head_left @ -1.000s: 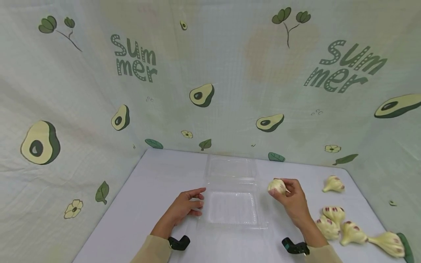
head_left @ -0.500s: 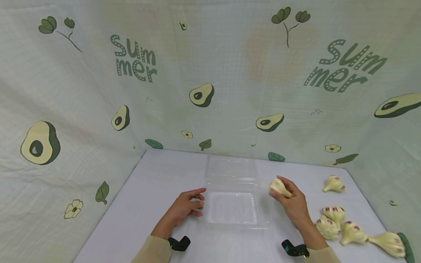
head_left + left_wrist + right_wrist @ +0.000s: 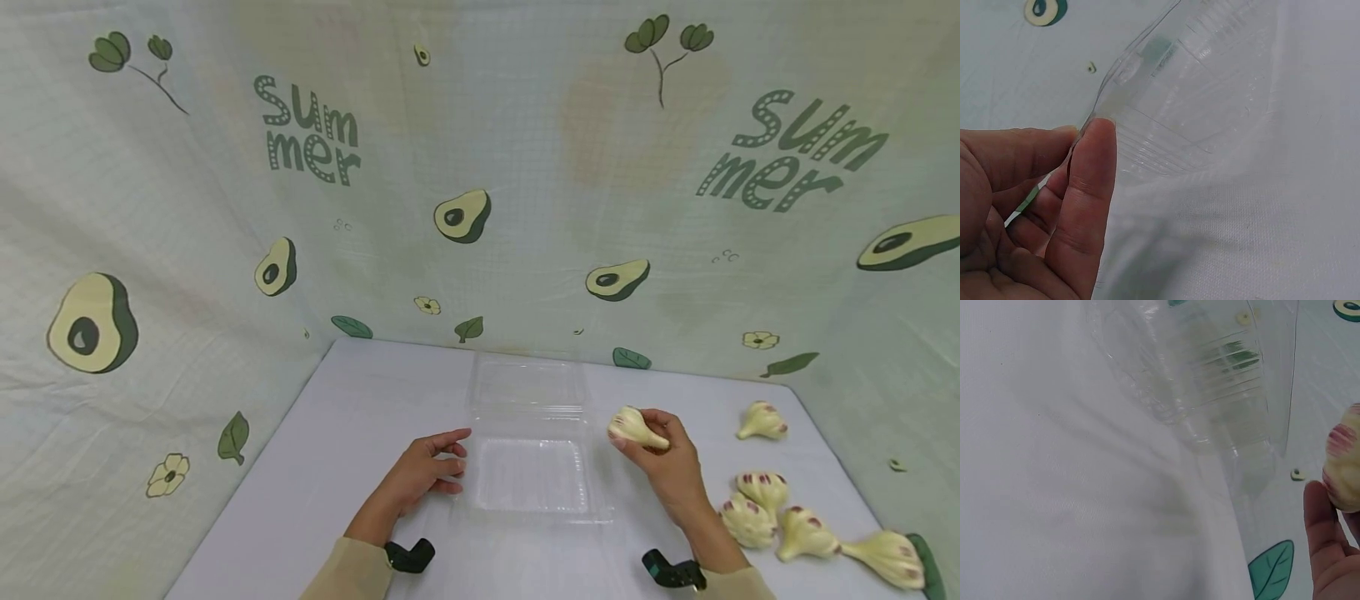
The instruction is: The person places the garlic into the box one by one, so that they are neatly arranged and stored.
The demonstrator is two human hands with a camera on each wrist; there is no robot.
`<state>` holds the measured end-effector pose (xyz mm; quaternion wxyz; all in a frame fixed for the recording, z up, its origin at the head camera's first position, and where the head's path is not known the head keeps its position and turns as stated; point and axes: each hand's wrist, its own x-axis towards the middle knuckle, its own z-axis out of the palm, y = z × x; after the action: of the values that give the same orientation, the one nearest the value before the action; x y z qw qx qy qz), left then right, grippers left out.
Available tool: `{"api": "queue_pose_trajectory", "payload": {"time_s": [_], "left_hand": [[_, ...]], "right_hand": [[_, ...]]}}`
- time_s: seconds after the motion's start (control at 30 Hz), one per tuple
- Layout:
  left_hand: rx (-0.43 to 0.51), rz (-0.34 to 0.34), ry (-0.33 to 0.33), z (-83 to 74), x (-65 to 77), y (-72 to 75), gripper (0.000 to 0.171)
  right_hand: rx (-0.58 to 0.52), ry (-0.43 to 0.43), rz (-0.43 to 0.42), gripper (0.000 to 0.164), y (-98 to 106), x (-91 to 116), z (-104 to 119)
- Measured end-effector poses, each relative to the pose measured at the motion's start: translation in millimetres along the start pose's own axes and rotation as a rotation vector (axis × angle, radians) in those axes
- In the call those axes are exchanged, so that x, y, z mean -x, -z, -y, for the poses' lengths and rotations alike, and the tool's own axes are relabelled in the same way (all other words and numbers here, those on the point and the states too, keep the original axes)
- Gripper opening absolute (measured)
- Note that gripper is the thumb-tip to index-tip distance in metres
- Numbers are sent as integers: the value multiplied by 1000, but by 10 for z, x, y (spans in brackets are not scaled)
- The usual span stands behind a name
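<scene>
A clear plastic clamshell box [image 3: 531, 477] lies with its lid [image 3: 528, 382] folded back toward the printed cloth. My left hand [image 3: 422, 477] pinches the box's left rim between thumb and fingers, as the left wrist view shows up close. To the right of the box, my right hand [image 3: 673, 467] holds a garlic bulb [image 3: 628, 425] between thumb and fingers, its stem pointing right toward the palm. In the right wrist view only part of this purple-streaked bulb [image 3: 1344, 465] shows at the right edge. Nothing is seen inside the box.
Several garlic bulbs lie at the right: a lone one [image 3: 762, 420] farther back, and a cluster with one bulb [image 3: 806, 533] nearer the front. A white table [image 3: 360, 392] carries everything. Cloth printed with avocados [image 3: 462, 217] hangs behind and at both sides.
The garlic bulb has turned in my right hand, so more of its stem shows, and the fingers have shifted around it. My left hand and the box have stayed put.
</scene>
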<state>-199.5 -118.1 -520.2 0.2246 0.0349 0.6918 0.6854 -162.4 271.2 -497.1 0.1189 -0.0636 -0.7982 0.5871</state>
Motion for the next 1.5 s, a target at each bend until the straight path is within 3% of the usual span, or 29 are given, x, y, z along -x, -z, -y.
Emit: {"api": "queue_pose_trajectory", "payload": {"time_s": [0.4, 0.63, 1.0, 1.5], "left_hand": [[9, -2, 0, 2, 0, -6, 60], [-3, -13, -10, -6, 5, -20, 59], [-32, -25, -10, 4, -12, -21, 58], [-37, -36, -2, -21, 2, -37, 57]], "right_hand": [[-25, 66, -39, 56, -34, 16, 20], [-71, 13, 13, 44, -78, 28, 65], [63, -61, 27, 43, -153, -15, 252], [55, -59, 111, 39, -552, -74, 531]]}}
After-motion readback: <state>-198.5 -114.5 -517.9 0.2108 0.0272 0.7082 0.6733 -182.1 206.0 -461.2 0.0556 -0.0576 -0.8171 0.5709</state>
